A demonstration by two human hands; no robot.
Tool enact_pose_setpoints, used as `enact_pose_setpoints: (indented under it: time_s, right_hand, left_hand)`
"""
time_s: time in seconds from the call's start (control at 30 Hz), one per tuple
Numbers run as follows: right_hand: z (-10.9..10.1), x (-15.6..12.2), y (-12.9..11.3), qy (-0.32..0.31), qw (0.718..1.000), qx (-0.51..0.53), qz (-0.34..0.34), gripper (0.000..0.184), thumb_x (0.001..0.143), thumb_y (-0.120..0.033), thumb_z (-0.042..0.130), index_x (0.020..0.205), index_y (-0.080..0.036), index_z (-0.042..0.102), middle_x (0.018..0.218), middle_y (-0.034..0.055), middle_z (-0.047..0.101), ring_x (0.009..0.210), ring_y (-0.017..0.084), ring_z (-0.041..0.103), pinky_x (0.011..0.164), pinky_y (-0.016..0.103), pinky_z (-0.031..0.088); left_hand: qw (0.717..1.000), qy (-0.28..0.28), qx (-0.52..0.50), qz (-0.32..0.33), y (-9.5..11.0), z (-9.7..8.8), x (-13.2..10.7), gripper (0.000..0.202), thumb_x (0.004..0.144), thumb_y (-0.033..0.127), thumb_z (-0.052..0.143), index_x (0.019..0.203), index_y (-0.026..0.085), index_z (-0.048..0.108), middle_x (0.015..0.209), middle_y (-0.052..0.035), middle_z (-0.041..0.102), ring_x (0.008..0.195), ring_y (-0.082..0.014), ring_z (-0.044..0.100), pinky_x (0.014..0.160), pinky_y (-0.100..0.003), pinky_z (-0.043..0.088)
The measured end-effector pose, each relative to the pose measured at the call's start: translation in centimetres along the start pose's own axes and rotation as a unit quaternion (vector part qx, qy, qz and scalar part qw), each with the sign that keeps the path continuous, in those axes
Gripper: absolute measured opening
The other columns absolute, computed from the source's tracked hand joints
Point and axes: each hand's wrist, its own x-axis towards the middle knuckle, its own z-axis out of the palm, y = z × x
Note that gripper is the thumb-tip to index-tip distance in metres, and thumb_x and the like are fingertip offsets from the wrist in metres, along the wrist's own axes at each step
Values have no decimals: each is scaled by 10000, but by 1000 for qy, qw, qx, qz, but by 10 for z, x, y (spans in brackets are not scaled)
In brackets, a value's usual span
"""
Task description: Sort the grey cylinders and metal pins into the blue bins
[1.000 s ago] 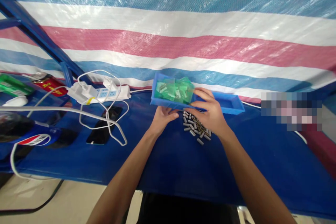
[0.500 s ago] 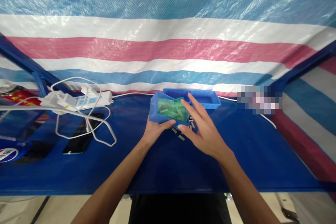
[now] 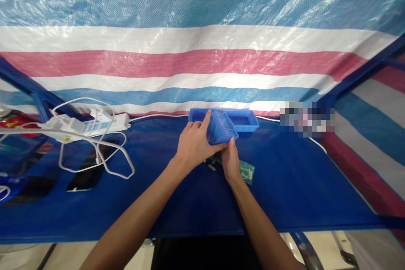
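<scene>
A small blue plastic bin [image 3: 225,126] is tipped over above the table, its outer side towards me. My left hand [image 3: 193,145] grips its left side, with the index finger stretched along it. My right hand [image 3: 231,160] holds its lower right corner, the thumb pressed on the outer wall. Beneath and to the right of my right hand lies a green circuit board [image 3: 247,172], partly covered by the wrist. Small grey cylindrical parts [image 3: 211,167] lie on the table below the bin. The bin's inside is turned out of sight.
Two more blue bins stand against the striped sheet: the left bin [image 3: 195,114], partly hidden, and the right bin [image 3: 247,121]. On the left are a white power strip [image 3: 104,125] with tangled cables, a black phone [image 3: 87,173] and drink cans [image 3: 19,120].
The bin has been turned over, and the green boards it held now lie on the table, partly hidden. My right hand has come from above the boards to grip the bin's corner.
</scene>
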Motion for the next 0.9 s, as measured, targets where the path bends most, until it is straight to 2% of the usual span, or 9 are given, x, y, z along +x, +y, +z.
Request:
enact_pose_setpoints:
  time_s: [0.1, 0.17, 0.23, 0.33, 0.43, 0.53, 0.63, 0.8, 0.9]
  right_hand:
    - [-15, 2, 1, 1, 996, -86, -14, 699, 997, -730, 399, 1292, -175, 705, 1240, 99, 766, 1286, 301, 649, 1122, 497, 494]
    - [-22, 2, -2, -7, 988, -151, -38, 653, 1043, -663, 355, 1321, -179, 694, 1316, 101, 737, 1314, 296, 629, 1147, 501, 470]
    - [-24, 3, -4, -20, 970, -228, -82, 590, 1089, -564, 299, 1399, -205, 650, 1450, 94, 660, 1414, 282, 549, 1214, 517, 396]
    - [-25, 4, -4, -37, 915, -376, -143, 522, 1096, -467, 344, 1460, -206, 611, 1550, 98, 574, 1560, 296, 349, 1277, 577, 272]
    - [-26, 4, 0, -25, 856, -486, -176, 526, 1046, -440, 491, 1480, -161, 592, 1557, 149, 556, 1581, 350, 283, 1254, 633, 290]
    - [-26, 5, 3, -25, 831, -517, -205, 550, 1016, -411, 552, 1509, -167, 558, 1595, 157, 507, 1566, 361, 307, 1225, 633, 349]
    - [-23, 7, 1, -55, 831, -511, -213, 500, 1013, -406, 570, 1461, -187, 609, 1565, 142, 547, 1545, 349, 354, 1221, 611, 376]
    - [-5, 7, -11, -68, 833, -478, -270, 402, 996, -372, 610, 1368, -233, 674, 1480, 128, 620, 1472, 334, 455, 1199, 607, 409]
    - [20, 4, -20, -125, 829, -460, -291, 368, 955, -393, 686, 1287, -236, 718, 1416, 121, 663, 1467, 342, 453, 1200, 594, 413]
  left_hand:
    - [1000, -5, 17, 5, -3, 3, 2, 1128, 755, 745, 747, 1635, 187, 316, 1277, -205, 656, 1227, -435, 587, 1020, -536, 494]
    - [1000, -7, 9, 3, -8, 2, 3, 1139, 758, 741, 747, 1652, 210, 283, 1309, -206, 629, 1241, -439, 576, 1024, -552, 488]
    - [1000, -5, -13, -4, -15, -1, 4, 1144, 767, 745, 736, 1665, 227, 252, 1356, -213, 595, 1259, -442, 574, 1030, -560, 485]
    - [998, 2, -59, -20, -27, -6, 6, 1139, 790, 754, 707, 1677, 235, 216, 1440, -223, 533, 1299, -442, 570, 1054, -560, 479]
    - [994, -1, -98, -52, -41, -11, 4, 1135, 797, 775, 684, 1682, 248, 206, 1427, -208, 535, 1284, -429, 597, 1051, -542, 492]
    - [988, -13, -123, -92, -57, -14, 1, 1116, 803, 792, 662, 1681, 260, 224, 1341, -184, 573, 1233, -415, 636, 1037, -528, 508]
    - [981, -8, -151, -120, -77, -12, -2, 1075, 813, 772, 664, 1672, 262, 266, 1289, -159, 592, 1197, -392, 657, 1054, -522, 502]
    - [951, 52, -249, -177, -107, -3, -8, 888, 880, 709, 631, 1606, 236, 435, 1286, -149, 625, 1219, -350, 642, 1117, -514, 462]
    - [918, 121, -321, -199, -116, -3, -13, 856, 896, 695, 634, 1601, 254, 434, 1334, -152, 623, 1236, -337, 633, 1101, -509, 481]
